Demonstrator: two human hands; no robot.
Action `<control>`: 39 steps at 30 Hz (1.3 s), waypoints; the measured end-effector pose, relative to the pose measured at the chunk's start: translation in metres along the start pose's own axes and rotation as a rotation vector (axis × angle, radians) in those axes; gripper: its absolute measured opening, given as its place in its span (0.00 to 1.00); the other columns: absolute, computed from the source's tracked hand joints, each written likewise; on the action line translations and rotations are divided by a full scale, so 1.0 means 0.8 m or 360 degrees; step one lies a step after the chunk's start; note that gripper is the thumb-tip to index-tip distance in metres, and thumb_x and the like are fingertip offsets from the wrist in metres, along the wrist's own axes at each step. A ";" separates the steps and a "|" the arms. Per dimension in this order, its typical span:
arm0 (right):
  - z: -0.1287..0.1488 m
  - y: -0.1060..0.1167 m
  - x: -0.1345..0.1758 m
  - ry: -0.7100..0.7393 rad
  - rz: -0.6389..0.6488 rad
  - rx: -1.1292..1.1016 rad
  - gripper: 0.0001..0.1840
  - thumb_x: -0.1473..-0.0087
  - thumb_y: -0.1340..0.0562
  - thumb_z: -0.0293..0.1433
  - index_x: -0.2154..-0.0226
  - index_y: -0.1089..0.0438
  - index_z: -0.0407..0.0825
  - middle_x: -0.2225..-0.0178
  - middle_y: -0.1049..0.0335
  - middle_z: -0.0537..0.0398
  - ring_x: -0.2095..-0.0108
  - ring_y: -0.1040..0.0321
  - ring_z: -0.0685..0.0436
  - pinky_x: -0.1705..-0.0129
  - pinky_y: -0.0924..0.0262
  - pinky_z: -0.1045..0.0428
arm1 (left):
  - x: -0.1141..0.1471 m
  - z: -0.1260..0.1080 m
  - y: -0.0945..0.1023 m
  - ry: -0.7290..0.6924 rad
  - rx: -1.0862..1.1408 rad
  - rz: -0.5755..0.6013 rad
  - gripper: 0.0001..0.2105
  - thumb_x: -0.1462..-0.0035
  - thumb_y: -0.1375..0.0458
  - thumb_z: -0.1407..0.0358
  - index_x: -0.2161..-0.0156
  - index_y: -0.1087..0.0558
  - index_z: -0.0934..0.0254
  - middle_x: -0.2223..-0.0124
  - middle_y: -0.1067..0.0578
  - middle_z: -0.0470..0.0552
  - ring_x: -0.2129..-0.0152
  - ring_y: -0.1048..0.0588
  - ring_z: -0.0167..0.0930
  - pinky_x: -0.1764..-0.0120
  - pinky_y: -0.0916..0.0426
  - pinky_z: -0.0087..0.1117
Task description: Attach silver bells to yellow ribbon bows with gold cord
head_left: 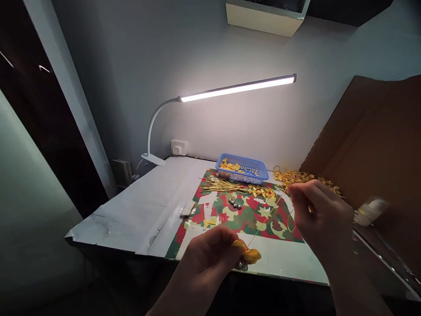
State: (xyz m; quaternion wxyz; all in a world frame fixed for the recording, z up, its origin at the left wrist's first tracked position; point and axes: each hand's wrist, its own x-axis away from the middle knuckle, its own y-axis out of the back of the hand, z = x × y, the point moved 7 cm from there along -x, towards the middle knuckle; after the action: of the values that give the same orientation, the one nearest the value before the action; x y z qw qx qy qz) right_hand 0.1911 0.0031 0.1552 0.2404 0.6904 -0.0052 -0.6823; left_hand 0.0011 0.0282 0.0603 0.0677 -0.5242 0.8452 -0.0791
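My left hand point(210, 252) is closed in a pinch on a yellow ribbon flower point(252, 256) at the front edge of the table. Small silver bells or beads point(243, 265) hang just under its petals. Raised at the right, my right hand point(320, 215) pinches a thin yellow cord point(263, 224). The cord runs taut and slanting from the flower up to my right fingers, and a loose loop of it curves below that hand. Several silver beads point(234, 203) lie on the camouflage-patterned mat point(226, 217) between and beyond my hands.
A blue basket point(259, 176) with yellow pieces and silver beads stands at the back. Beside it lie yellow stems point(222, 186), folded yellow pieces point(262, 192) and a golden heap point(297, 177). A lit lamp point(238, 89) reaches overhead. Cardboard point(371, 145) and a bottle point(370, 213) stand right.
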 end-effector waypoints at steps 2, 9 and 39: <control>-0.004 0.001 0.000 -0.0018 -0.0019 0.0007 0.12 0.40 0.39 0.26 0.75 0.32 0.48 0.78 0.35 0.60 0.81 0.43 0.55 0.79 0.49 0.57 | 0.000 0.002 -0.001 0.0037 0.0071 0.0007 0.09 0.41 0.37 0.60 0.69 0.24 0.63 0.68 0.21 0.48 0.69 0.24 0.31 0.62 0.26 0.31; -0.002 -0.002 0.003 -0.0038 -0.0016 -0.0069 0.11 0.40 0.38 0.26 0.75 0.32 0.48 0.78 0.37 0.61 0.80 0.44 0.55 0.78 0.50 0.57 | -0.005 0.013 -0.001 0.0020 0.0133 0.0032 0.08 0.40 0.37 0.60 0.68 0.26 0.62 0.71 0.22 0.45 0.75 0.22 0.28 0.72 0.25 0.26; -0.009 -0.010 0.012 -0.0110 0.0048 -0.0023 0.11 0.39 0.39 0.28 0.74 0.29 0.45 0.76 0.35 0.60 0.80 0.45 0.56 0.77 0.51 0.58 | -0.006 0.016 0.000 0.0227 0.0208 0.0044 0.08 0.44 0.33 0.62 0.71 0.25 0.62 0.70 0.28 0.43 0.70 0.31 0.25 0.65 0.26 0.25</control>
State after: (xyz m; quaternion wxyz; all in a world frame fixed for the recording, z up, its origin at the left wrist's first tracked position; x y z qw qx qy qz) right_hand 0.1963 0.0094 0.1429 0.2552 0.6645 -0.0190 -0.7021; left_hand 0.0059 0.0320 0.0478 0.0425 -0.5000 0.8481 -0.1702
